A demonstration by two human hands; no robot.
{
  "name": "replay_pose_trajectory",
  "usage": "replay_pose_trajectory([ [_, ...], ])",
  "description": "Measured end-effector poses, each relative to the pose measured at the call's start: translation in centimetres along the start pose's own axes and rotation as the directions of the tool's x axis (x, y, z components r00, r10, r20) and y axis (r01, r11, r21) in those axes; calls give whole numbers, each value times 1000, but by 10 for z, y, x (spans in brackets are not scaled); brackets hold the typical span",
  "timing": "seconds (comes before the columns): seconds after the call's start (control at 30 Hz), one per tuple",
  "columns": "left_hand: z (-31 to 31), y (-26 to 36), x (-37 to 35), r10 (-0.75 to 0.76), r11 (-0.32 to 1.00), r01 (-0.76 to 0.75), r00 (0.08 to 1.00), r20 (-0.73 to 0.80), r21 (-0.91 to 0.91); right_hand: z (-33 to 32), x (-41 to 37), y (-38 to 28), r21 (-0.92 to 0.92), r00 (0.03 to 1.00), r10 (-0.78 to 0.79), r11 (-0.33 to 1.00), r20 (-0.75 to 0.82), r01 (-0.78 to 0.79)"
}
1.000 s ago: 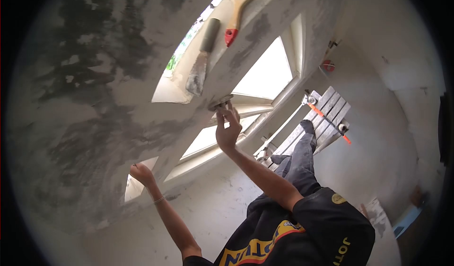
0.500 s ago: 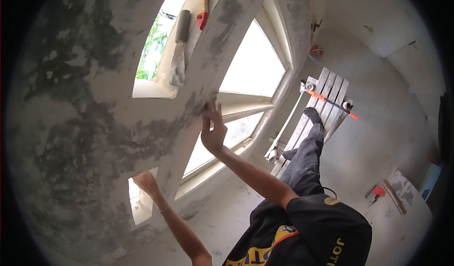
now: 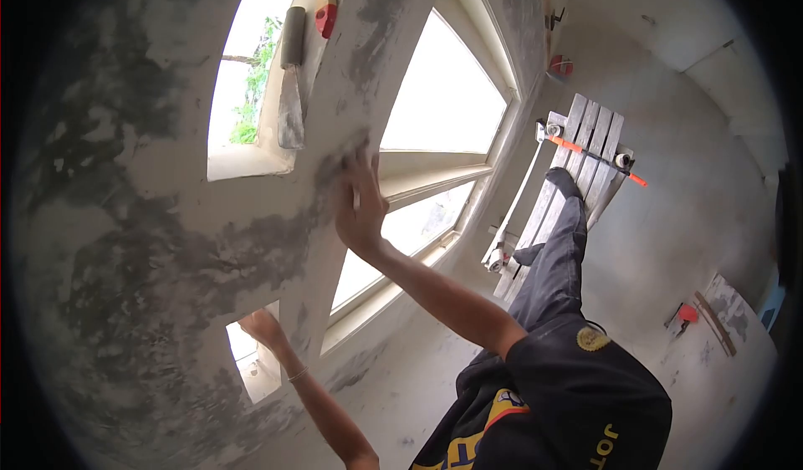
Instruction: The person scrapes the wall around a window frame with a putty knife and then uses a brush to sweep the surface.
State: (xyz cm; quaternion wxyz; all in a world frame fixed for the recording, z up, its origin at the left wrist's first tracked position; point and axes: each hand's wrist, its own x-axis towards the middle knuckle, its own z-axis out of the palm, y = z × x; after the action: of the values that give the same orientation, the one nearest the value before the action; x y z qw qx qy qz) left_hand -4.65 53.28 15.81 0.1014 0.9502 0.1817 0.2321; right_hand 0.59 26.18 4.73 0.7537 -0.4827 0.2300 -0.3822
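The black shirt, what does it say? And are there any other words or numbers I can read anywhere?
"JOT": yellow letters on the black shirt, running off the picture's bottom edge.
The chest logo: yellow letters, cut off, not readable.
The round yellow badge on the shoulder: too small to read.
The wall, the putty knife and the plank: no writing shows.

Brush hd beyond top edge.

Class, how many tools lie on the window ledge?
2. A putty knife lies along the ledge; a red-tipped brush lies beyond it, cut off at the picture's top. Others may be hidden.
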Motion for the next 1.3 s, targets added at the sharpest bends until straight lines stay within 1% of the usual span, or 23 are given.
replay_pose_trajectory([
  [0.07,2,20,1,56,998,-57,996,-62,-5,-11,-31,10,-64,987,-120,990,108,128],
  [0.13,-14,61,-11,-150,989,145,978,148,43,-19,-21,10,-115,974,-185,973,133,200],
  [0.17,-12,60,-12,-145,989,139,978,150,46,-19,-12,10,-162,953,-253,946,167,279],
  [0.2,-9,58,-13,-77,995,82,992,97,-48,-11,10,-3,-12,987,-142,990,71,143],
  [0.23,-8,57,-14,-16,990,21,999,38,-137,-2,12,2,-12,989,-134,991,67,135],
  [0.3,-18,61,-20,-8,995,12,999,48,-94,13,10,4,6,999,-51,999,-21,51],
  [0.33,-15,67,-19,7,997,-2,999,54,-83,3,-3,-7,8,999,-32,999,4,32],
  [0.43,-9,68,-19,59,991,-57,998,12,-123,-21,-28,4,-104,954,-212,966,210,237],
  [0.47,-8,69,-18,61,990,-59,998,12,-128,-19,-23,11,-104,954,-216,965,209,242],
  [0.53,-8,70,-19,110,970,-105,994,14,-219,-14,10,-2,-41,987,-141,989,78,144],
  [0.57,-9,65,-19,104,973,-98,994,15,-210,-9,14,-7,-40,988,-131,990,84,135],
  [0.63,-12,45,-12,84,991,-74,993,85,-115,4,11,-17,84,986,164,983,21,-165],
  [0.67,-11,33,-6,81,991,-72,993,80,-112,-1,-2,-13,50,998,-5,999,60,2],
  [0.7,-6,22,-1,48,997,-44,997,62,-67,-9,-17,-6,51,998,-9,999,63,6],
  [0.77,-5,16,-1,17,999,-16,999,43,-28,-25,-37,7,-59,944,-201,973,262,224],
  [0.83,-4,16,0,-47,999,49,996,78,-23,-27,-8,3,-60,985,-64,995,159,74],
  [0.9,-3,22,-2,-46,998,47,997,61,-29,-13,41,5,-14,994,93,995,-49,-94],
  [0.93,-4,27,-5,-47,998,48,998,41,-33,-10,43,-3,-12,994,95,995,-45,-96],
  [1.0,-9,41,-13,-60,997,61,998,30,-42,-2,45,-19,61,948,297,954,-110,-292],
  [1.03,-6,49,-12,-64,995,66,998,24,-71,-6,18,-10,-16,964,256,966,-65,-258],
  [1.1,-10,49,-13,-43,994,47,998,39,-100,-23,-23,3,-100,994,12,995,112,-1],
  [1.2,-8,47,-12,-60,991,68,995,76,-116,-23,-2,24,-188,995,-99,977,7,99],
  [1.3,-14,63,-18,-66,995,73,993,101,-70,-10,69,0,12,995,68,998,-77,-67],
])
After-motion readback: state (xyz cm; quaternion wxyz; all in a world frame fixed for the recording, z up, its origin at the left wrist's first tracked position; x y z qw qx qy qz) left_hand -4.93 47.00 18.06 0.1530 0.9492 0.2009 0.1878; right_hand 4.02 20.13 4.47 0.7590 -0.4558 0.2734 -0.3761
